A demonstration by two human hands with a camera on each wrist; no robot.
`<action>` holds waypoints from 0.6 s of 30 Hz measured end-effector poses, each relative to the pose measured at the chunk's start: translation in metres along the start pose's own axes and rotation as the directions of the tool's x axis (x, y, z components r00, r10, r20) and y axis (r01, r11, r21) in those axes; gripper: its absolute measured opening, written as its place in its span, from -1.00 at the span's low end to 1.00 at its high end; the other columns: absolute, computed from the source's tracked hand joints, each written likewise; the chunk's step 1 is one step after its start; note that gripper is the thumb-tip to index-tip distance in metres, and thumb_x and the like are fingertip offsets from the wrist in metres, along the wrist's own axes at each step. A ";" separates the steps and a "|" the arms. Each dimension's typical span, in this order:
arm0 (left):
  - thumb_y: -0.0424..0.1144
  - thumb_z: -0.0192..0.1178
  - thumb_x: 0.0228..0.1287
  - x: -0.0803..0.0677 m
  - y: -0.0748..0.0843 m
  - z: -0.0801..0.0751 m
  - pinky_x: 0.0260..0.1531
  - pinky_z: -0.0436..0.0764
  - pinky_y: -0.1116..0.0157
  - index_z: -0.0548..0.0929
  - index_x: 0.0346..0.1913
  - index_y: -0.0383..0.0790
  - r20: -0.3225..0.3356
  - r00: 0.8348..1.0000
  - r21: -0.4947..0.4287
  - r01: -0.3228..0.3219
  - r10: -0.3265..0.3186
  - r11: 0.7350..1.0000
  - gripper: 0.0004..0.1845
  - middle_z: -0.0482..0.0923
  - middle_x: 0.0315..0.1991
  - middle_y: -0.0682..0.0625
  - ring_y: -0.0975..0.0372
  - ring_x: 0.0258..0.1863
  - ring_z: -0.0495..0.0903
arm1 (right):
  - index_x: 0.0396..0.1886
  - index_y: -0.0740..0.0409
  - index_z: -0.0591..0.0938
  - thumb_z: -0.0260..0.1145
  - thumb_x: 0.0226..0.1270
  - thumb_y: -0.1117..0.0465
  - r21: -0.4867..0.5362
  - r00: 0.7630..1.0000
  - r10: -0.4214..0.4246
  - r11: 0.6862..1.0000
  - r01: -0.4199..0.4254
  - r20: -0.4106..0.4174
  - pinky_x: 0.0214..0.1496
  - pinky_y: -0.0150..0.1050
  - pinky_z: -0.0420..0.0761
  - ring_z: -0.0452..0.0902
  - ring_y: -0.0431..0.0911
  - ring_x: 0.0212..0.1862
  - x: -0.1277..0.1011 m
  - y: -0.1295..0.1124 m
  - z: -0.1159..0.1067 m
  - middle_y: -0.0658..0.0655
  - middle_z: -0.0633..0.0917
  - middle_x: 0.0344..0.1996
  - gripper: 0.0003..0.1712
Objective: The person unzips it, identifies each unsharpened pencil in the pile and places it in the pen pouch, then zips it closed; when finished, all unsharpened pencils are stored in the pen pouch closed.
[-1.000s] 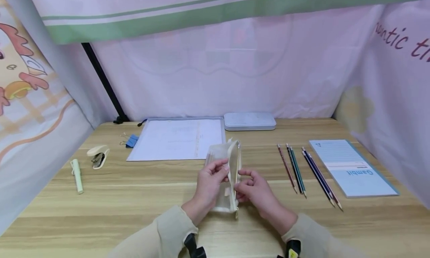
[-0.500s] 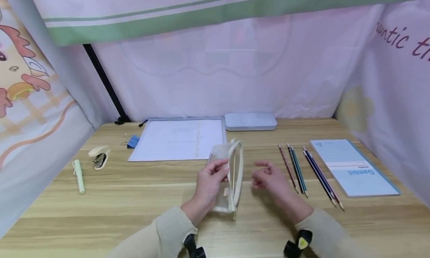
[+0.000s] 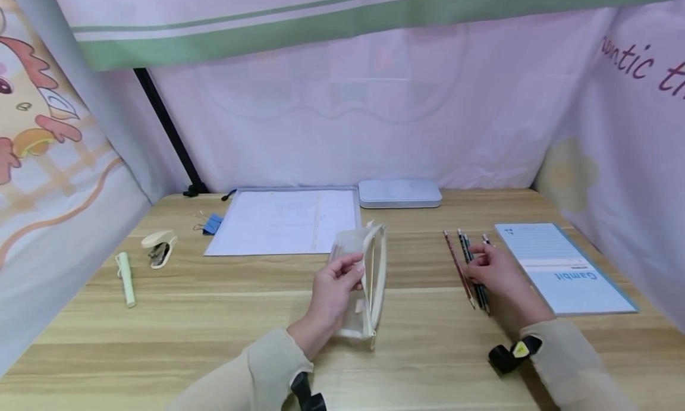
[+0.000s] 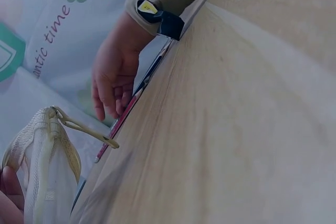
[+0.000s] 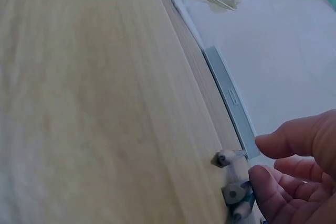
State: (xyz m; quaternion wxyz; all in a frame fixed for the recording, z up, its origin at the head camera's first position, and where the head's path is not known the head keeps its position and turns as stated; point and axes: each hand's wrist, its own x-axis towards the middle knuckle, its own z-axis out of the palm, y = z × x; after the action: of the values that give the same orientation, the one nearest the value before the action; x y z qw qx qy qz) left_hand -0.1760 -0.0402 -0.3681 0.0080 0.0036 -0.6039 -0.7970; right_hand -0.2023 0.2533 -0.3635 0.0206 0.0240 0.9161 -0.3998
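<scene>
Left hand: the left hand (image 3: 333, 292) pinches the mesh pencil pouch (image 3: 364, 280) upright at mid-bench (image 3: 214, 328), its zip mouth gaping.
Right hand: the right hand (image 3: 495, 274) has left the pouch; its loosely bent fingers now rest on the pencils (image 3: 471, 268).
Count: five pencils, one notepad (image 3: 562, 268) beside them.
Room: bare wood between pouch and pencils.
Far edge: document folder (image 3: 283, 220), tin case (image 3: 399, 193).
</scene>
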 end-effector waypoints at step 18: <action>-0.52 0.16 0.14 -0.001 0.000 -0.002 -0.45 0.56 0.50 0.54 -0.02 -0.53 0.002 1.000 0.000 -0.003 0.003 1.000 -0.69 0.49 -0.45 0.06 0.36 -0.46 0.47 | 0.08 0.49 0.37 0.31 0.10 0.25 -0.186 0.998 0.054 0.981 -0.049 0.020 -0.44 -0.22 0.58 0.53 -0.14 -0.52 0.009 0.009 -0.015 0.35 0.54 -0.29 -0.41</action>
State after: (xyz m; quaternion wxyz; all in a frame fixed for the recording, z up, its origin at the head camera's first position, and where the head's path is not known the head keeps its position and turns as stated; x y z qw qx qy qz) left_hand -0.1748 -0.0421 -0.3684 0.0087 0.0022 -0.6037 -0.7972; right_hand -0.2106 0.2708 -0.3608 0.0447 0.0407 0.9481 -0.3123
